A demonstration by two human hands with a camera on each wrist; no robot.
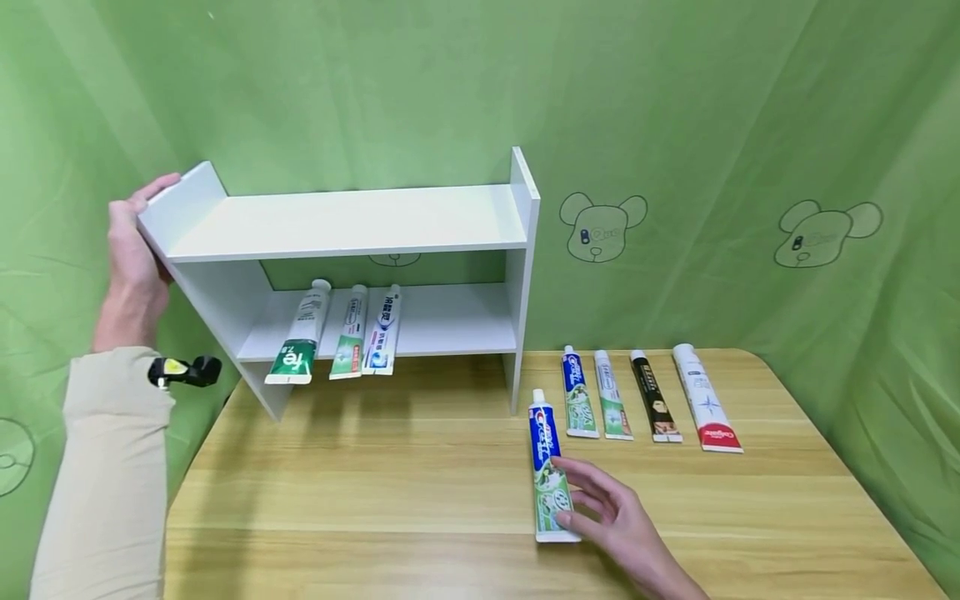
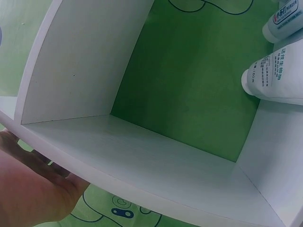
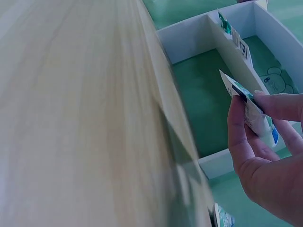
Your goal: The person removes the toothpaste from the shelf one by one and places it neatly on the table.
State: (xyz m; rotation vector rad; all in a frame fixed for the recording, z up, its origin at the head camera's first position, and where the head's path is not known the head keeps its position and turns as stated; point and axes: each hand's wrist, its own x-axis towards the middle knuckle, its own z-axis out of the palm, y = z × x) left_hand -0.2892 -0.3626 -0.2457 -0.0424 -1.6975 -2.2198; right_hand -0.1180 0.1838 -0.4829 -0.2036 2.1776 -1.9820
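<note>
While the left hand (image 1: 137,262) grips the left end panel of the white shelf (image 1: 352,218), at about nine o'clock in the head view, the right hand (image 1: 618,518) is down at five o'clock on the bench (image 1: 375,483). The left hand's thumb and fingers (image 1: 153,190) wrap round the panel's upper edge; in the left wrist view its palm (image 2: 33,189) lies against the outside of the board. The right hand's fingers (image 1: 581,479) curl onto a blue and green toothpaste tube (image 1: 547,467) and pinch it between thumb and fingertips; the right wrist view shows the tube (image 3: 251,111) clamped at its flat crimped end. In the head view that tube lies lengthwise on the bench, cap pointing to twelve o'clock, just at five o'clock from the shelf's right leg.

Beyond it, toward one o'clock, four more tubes lie side by side in a row, caps away from the person: a blue and green one (image 1: 579,393), a white and green one (image 1: 612,396), a black one (image 1: 655,397) and a white one with a red end (image 1: 706,398). On the shelf's lower board three tubes (image 1: 349,331) lie side by side, their flat ends hanging a little over the front edge. A green cloth (image 1: 675,125) with outlined bear heads hangs behind the bench.
</note>
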